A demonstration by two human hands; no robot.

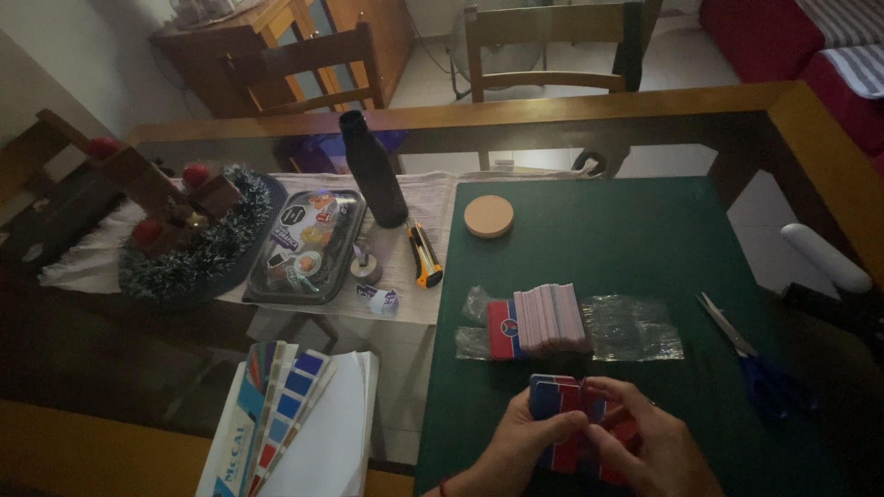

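— What is the biggest thing in view?

— A glass-topped table [589, 106] with a wooden frame, and on its right half a dark green mat [645, 248]. Wooden chairs [543, 46] stand behind it.

— And on the left part?

— A white runner [414, 202] carries a dark tinsel wreath [184, 248] with red balls, a black tray of stickers [308, 244] just beside it, and a tall dark bottle [373, 170] upright at the tray's far corner. A yellow-and-black utility knife [424, 255] lies near the bottle's foot. Nearer the camera, a fan of colour swatches [276, 405] rests on white paper.

— What sits on the mat?

— A round wooden coaster [489, 216] at the far left corner, scissors with blue handles [750, 354] at the right edge, and in the middle a stack of cards [543, 322] lying on crumpled clear wrapping [631, 327].

— Where are the hands?

— At the near edge of the mat, just in front of that stack. The left hand [516, 451] and the right hand [645, 446] are together, both clasping a packet of red-and-blue cards [562, 414] held above the mat.

— How do the fingers stand?

— The fingers [552, 425] of both hands are curled around the packet, thumbs on its top face, gripping it from either side.
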